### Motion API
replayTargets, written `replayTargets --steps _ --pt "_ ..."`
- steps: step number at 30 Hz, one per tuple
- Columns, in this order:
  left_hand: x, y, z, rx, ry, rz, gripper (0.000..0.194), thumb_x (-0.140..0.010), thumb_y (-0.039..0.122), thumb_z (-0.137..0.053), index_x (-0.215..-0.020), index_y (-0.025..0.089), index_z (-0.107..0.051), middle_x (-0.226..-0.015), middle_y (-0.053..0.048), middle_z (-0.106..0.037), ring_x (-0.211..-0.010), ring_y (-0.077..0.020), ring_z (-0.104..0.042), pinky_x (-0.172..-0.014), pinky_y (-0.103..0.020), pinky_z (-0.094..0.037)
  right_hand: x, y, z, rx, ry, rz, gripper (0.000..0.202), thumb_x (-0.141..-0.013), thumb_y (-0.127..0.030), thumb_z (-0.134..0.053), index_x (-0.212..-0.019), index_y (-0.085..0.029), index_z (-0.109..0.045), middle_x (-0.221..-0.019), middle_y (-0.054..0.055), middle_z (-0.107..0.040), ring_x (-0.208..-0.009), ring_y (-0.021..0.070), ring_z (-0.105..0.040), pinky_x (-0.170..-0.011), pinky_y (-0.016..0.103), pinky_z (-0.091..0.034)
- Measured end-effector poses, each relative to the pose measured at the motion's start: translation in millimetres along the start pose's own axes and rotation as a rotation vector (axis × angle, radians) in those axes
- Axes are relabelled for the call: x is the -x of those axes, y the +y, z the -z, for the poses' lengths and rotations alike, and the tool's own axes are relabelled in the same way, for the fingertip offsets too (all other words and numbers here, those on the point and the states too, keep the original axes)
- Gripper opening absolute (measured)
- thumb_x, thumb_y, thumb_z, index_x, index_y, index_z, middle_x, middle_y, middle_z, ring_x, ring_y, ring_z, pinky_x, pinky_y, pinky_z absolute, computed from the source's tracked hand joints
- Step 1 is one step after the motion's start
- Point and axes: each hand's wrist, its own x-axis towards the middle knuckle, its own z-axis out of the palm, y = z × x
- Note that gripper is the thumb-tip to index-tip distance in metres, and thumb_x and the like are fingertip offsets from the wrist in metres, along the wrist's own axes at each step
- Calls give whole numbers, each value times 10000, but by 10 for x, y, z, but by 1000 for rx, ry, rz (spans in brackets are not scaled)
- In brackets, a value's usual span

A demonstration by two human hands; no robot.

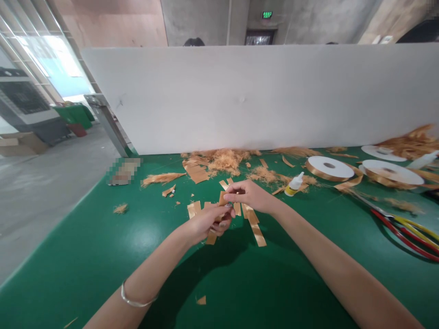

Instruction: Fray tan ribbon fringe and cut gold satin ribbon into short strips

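Both hands meet over the middle of the green table. Between the fingers of my left hand [211, 221] and my right hand [248, 195] is a short piece of golden ribbon [222, 197]. My left fingers curl round its lower part, and my right thumb and forefinger pinch its upper edge. Several cut ribbon strips [255, 228] lie on the table beneath and around the hands. Part of the held piece is hidden by the left fingers.
Frayed fibres [226, 161] heap along the white partition [240, 100]. To the right are a glue bottle [294, 184], a ribbon roll [329, 168], a second roll [393, 172] and scissors with red and yellow handles [404, 230]. A blurred flat object [125, 172] lies at the left edge.
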Motion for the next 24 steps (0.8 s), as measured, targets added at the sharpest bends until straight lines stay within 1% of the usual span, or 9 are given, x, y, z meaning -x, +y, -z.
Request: replayTargets --steps 3,6,9,11,13,17,19,21,24 --pt "-16 -7 28 62 -14 -35 237 -882 318 -421 -796 135 -546 -517 26 -438 -406 -56 -341 -408 -175 -256 -12 22 7 12 32 31 336 -835 -484 -502 -747 -187 -632 -602 -3 -584 -630 125 -505 -627 257 -360" --pt "-17 16 32 107 -4 -58 293 -897 300 -371 -917 107 -590 -670 -50 -581 -577 -124 -563 -587 -246 -441 -29 74 17 38 75 30 345 -813 -496 -522 -749 -176 -635 -690 14 -590 -669 133 -504 -638 262 -364" --pt "2 58 2 96 36 -53 262 -887 244 -390 -958 88 -588 -789 -104 -638 -711 -168 -628 -740 -309 -463 -40 116 22 57 89 19 353 -807 -503 -520 -750 -171 -626 -709 15 -570 -672 133 -496 -637 266 -362" --pt "20 79 -28 69 76 -45 212 -873 206 -422 -957 92 -579 -786 -104 -642 -703 -166 -625 -737 -314 -460 -42 131 22 76 107 9 364 -801 -518 -516 -742 -173 -615 -692 6 -545 -637 124 -469 -607 262 -346" --pt "33 82 -52 38 110 -39 177 -860 200 -457 -929 94 -582 -707 -69 -611 -619 -136 -584 -647 -273 -445 -43 141 23 103 142 -14 379 -791 -539 -515 -738 -175 -608 -674 -4 -514 -597 112 -430 -571 255 -321" --pt "29 48 -67 44 112 -51 165 -839 238 -532 -782 93 -585 -530 38 -396 -442 -48 -346 -450 -187 -276 -47 135 29 130 172 -42 392 -786 -556 -506 -757 -178 -609 -667 -4 -499 -610 121 -439 -573 258 -328" --pt "14 28 -55 86 105 -70 178 -850 247 -524 -737 111 -547 -507 66 -301 -421 -38 -263 -426 -173 -208 -30 98 35 142 196 -33 378 -793 -546 -503 -804 -185 -617 -731 19 -553 -676 147 -491 -612 272 -363" --pt "0 16 -32 131 110 -102 182 -872 239 -487 -729 128 -514 -497 76 -253 -416 -42 -236 -425 -164 -191 33 43 50 160 234 -29 359 -806 -529 -494 -874 -199 -616 -845 45 -600 -763 173 -533 -661 288 -396" --pt "-12 15 13 182 108 -160 174 -887 207 -448 -737 135 -499 -499 68 -279 -421 -49 -268 -444 -159 -245 287 23 148 207 233 -105 325 -810 -492 -502 -977 -231 -600 -981 64 -617 -881 203 -560 -740 314 -424"
